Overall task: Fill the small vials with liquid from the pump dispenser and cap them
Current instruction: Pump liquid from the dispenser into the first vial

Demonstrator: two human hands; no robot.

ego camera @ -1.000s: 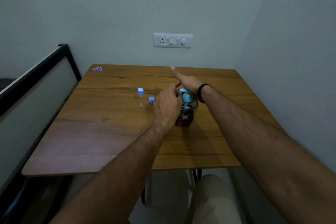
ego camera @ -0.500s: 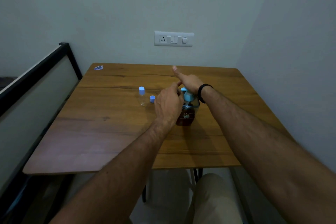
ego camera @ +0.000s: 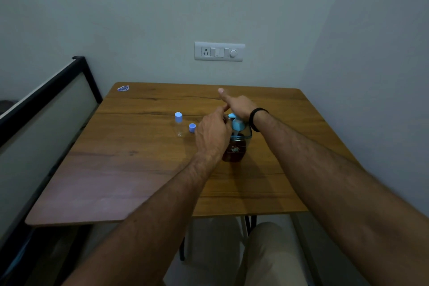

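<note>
right hand [ego camera: 239, 105] flat on pump [ego camera: 237, 123], fingers straight | left hand [ego camera: 212, 133] at dispenser [ego camera: 235, 148] spout, fingers curled, held thing hidden, cannot tell | capped vial [ego camera: 179, 124] and loose cap [ego camera: 192, 127] at 9 o'clock of dispenser, on worktop [ego camera: 139, 169]

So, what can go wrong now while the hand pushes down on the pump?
1. The left hand hides the nozzle and whatever it holds there, so liquid might miss and spill on the table.
2. The right hand presses on the pump dispenser; the bottle could tip.
3. The loose cap lies near the left hand and could get knocked.
</note>
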